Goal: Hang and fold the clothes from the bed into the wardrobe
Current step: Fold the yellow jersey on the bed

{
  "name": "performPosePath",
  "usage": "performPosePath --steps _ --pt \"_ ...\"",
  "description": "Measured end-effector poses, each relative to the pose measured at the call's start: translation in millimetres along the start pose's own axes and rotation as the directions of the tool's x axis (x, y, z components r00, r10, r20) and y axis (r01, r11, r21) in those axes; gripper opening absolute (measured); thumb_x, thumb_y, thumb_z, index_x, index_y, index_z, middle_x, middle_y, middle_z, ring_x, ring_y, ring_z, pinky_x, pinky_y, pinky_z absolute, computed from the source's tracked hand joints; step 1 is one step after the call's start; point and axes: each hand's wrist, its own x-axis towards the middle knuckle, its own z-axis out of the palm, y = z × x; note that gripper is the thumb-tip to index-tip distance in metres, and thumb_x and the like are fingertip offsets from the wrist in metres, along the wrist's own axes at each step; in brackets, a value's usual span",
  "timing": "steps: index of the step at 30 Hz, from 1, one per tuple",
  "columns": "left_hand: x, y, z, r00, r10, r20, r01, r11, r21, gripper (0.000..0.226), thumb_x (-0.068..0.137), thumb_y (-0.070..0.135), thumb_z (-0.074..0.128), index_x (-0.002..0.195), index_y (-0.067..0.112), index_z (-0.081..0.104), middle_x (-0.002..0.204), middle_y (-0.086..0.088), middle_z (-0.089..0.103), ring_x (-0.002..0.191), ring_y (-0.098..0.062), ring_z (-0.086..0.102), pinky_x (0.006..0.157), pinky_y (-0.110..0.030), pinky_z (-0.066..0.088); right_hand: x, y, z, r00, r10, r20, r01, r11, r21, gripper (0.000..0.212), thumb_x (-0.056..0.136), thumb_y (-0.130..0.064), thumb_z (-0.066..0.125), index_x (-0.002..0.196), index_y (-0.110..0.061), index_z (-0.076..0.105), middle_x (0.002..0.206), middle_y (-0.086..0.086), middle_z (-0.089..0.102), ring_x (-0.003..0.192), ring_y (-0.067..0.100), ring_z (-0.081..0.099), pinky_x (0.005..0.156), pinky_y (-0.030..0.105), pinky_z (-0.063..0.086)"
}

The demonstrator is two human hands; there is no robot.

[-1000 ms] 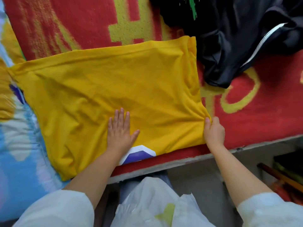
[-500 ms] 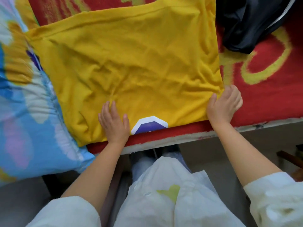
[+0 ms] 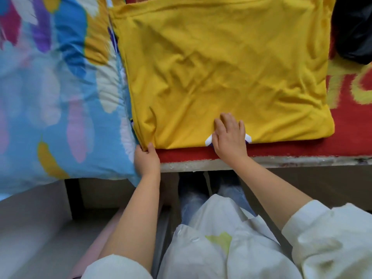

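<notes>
A yellow shirt [image 3: 221,67] lies folded and spread flat on the red bed cover [image 3: 352,133]. A white and purple print shows at its near edge. My left hand [image 3: 146,158] pinches the shirt's near left corner, where the cloth bunches into folds. My right hand [image 3: 229,135] rests on the near edge over the print, fingers lightly bent on the cloth. A black garment [image 3: 354,27] lies at the far right of the bed.
A blue quilt [image 3: 50,97] with coloured feather shapes lies left of the shirt and hangs over the bed's edge. The bed's pale frame [image 3: 281,161] runs across in front of me. My legs and white top fill the lower view.
My left hand moved from pressing the shirt's near edge to pinching its left corner. My right hand left the right corner and came to the print. The view shifted right.
</notes>
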Motion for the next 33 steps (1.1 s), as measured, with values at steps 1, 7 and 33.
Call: performPosePath --steps 1,7,33 --pt "5 -2 -2 1.000 -0.019 0.025 0.019 1.000 -0.003 0.037 0.097 0.020 0.043 0.126 -0.001 0.051 0.121 -0.021 0.057 0.107 -0.033 0.052 0.084 -0.034 0.038 -4 1 1 0.999 0.014 0.031 -0.014 1.000 -0.012 0.034 0.081 -0.022 0.037 0.104 -0.004 0.055 0.111 0.020 0.063 0.104 0.037 0.061 0.079 0.058 0.046" --pt "6 -17 -29 0.990 -0.015 0.141 0.082 0.871 -0.484 0.015 0.099 0.012 0.037 0.092 0.010 0.051 0.064 -0.006 0.052 0.033 -0.003 0.043 0.039 -0.012 0.033 -9 -3 -2 0.991 0.034 0.131 -0.025 0.997 -0.070 0.043 0.082 -0.023 0.035 0.101 0.003 0.064 0.112 0.023 0.062 0.104 0.040 0.061 0.076 0.059 0.047" --pt "29 -16 -52 0.748 0.573 0.335 -0.659 0.581 0.477 0.035 0.098 0.022 0.039 0.086 -0.002 0.062 0.091 -0.019 0.062 0.081 -0.037 0.057 0.054 -0.028 0.024 -7 -25 -7 0.966 0.184 0.181 -0.167 0.980 -0.103 0.057 0.087 -0.021 0.022 0.138 0.000 0.034 0.149 0.020 0.023 0.141 0.034 0.014 0.110 0.050 0.015"
